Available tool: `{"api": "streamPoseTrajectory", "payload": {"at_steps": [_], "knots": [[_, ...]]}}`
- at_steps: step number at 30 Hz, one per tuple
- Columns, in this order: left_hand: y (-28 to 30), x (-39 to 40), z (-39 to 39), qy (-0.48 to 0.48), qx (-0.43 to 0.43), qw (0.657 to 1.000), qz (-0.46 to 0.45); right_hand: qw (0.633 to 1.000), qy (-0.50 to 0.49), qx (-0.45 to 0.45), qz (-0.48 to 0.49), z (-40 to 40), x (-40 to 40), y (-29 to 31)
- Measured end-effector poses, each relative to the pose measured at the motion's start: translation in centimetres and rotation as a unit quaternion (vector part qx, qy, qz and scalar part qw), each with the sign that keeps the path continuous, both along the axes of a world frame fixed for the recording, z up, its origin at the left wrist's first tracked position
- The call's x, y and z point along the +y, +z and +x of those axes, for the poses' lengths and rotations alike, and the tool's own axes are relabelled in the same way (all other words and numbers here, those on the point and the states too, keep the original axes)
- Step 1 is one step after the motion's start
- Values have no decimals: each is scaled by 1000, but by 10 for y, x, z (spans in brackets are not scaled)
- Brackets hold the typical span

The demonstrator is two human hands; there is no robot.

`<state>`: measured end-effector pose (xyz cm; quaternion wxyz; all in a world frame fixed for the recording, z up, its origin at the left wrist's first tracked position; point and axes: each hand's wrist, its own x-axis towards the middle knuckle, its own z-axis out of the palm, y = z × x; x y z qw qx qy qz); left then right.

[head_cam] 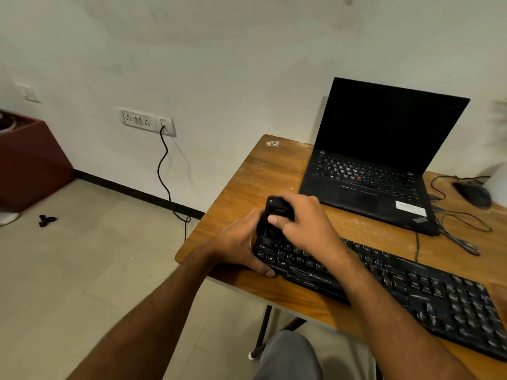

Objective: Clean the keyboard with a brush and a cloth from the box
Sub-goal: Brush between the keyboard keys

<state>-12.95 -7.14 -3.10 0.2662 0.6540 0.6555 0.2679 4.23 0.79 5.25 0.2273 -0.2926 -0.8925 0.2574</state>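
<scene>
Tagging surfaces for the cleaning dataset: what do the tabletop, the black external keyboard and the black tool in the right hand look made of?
Brown tabletop: wood or wood-look laminate; grain streaks, pale scuffs, dull sheen.
Black full-size keyboard: moulded plastic, matte, white printed legends and logo.
Small black brush tool, gripped by the right hand over the keys: probably hard plastic with a slight gloss; bristles hidden.
Left hand holds the keyboard's end.

One black full-size plastic keyboard (397, 286) lies on one worn wooden table (263, 171). One open black laptop with a dark screen (384, 149) stands behind it, and one black corded mouse (472, 193) sits to its right. Two bare hands are in view, the left hand (238, 245) and the right hand (307, 220), sharing one small black object (277, 208). One white wall socket panel (146, 121) carries one black cable (164, 171).
</scene>
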Motion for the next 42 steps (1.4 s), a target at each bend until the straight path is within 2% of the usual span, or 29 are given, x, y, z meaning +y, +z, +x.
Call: {"api": "streamPoseTrajectory", "payload": {"at_steps": [3,8,12,16,20,24,27,31,35,38,42], "knots": [[-1,0,-1,1,-8,1000,4,999,-36,30,5,3,6,-2],[-2,0,-1,-6,-13,1000,8,999,9,22,-44,8,0,-6],[-3,0,-2,-9,-15,1000,15,999,-7,47,-24,6,-4,-11],[-1,0,-1,-9,-10,1000,21,1000,9,6,-26,5,-6,-8],[-3,1,-2,-9,-12,1000,13,998,-15,54,-13,3,-3,-4],[-2,1,-1,-6,-11,1000,6,999,-31,13,-29,7,2,-4],[-2,1,-1,-3,-12,1000,3,998,-34,45,-14,7,3,2],[-3,0,-2,-5,-8,1000,4,999,-41,8,-24,4,-1,-8],[-2,0,-1,-2,-17,1000,4,998,-47,46,-19,7,5,-7],[-1,0,-1,-5,-19,1000,2,999,-41,12,-21,7,2,-10],[-1,1,-1,-4,-16,1000,5,997,-47,52,-17,10,5,-7]]}}
